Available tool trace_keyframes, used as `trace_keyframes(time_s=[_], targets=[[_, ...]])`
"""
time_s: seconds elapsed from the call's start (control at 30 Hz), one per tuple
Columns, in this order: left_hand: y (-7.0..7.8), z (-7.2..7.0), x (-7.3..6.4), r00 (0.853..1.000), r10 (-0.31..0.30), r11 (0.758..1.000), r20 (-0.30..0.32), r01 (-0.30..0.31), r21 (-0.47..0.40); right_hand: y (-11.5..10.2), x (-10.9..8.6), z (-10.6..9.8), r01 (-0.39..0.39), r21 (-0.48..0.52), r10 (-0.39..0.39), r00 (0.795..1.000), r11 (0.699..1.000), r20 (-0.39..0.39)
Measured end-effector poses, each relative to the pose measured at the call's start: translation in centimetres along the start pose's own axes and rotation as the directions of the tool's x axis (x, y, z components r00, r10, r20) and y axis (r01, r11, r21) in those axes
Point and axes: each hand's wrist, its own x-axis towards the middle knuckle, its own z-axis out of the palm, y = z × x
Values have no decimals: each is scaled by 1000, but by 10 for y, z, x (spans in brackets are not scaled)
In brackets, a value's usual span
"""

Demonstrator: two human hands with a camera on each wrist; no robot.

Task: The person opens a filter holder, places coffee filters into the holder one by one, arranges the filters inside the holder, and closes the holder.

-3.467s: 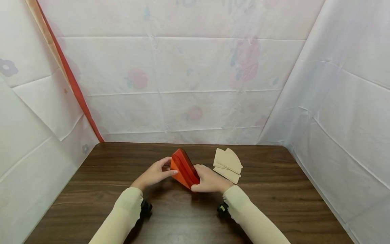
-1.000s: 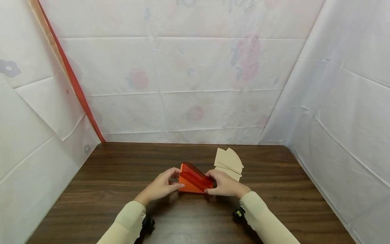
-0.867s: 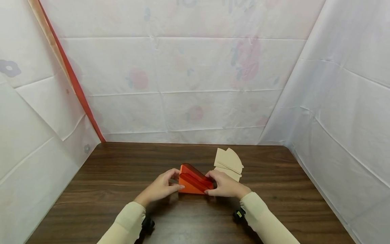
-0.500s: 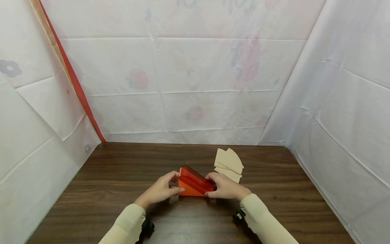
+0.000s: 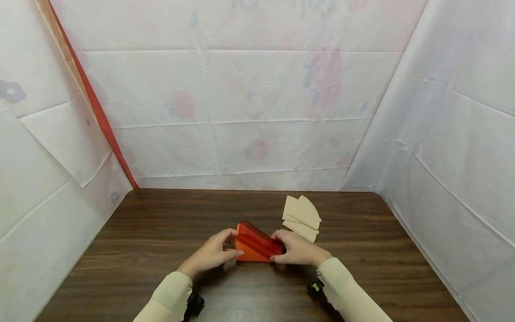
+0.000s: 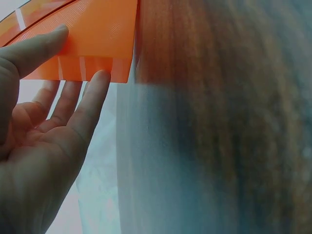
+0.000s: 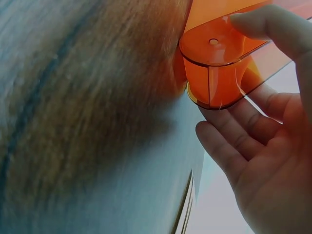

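A translucent orange plastic coffee filter holder [image 5: 255,243], wedge-shaped with a sloping top, stands level in the middle of the table between both hands. My left hand [image 5: 213,252] holds its tall left end, thumb on the front face and the fingers at the end wall. In the left wrist view the thumb lies across the orange face of the holder [image 6: 97,39]. My right hand [image 5: 295,248] grips the low, rounded right end, thumb in front and fingers behind. In the right wrist view that rounded end of the holder [image 7: 214,53] sits between thumb and fingers.
Several tan fan-shaped paper coffee filters [image 5: 301,212] lie overlapping behind the right hand. Dark wood table [image 5: 161,214]; white patterned sheets [image 5: 257,112] enclose its back and both sides. A red strip [image 5: 96,103] runs down the back left corner.
The holder was tilted in both hands at first and has been lowered level. Over the last second both hands have brought it slightly nearer the person.
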Motion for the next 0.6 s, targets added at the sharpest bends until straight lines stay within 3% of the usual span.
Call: trace_keyframes(time_s=[0.6], targets=[[-6, 2, -3, 1000, -18, 1000, -7, 18, -15, 4, -1, 3, -9, 40, 8, 1000, 999, 22]])
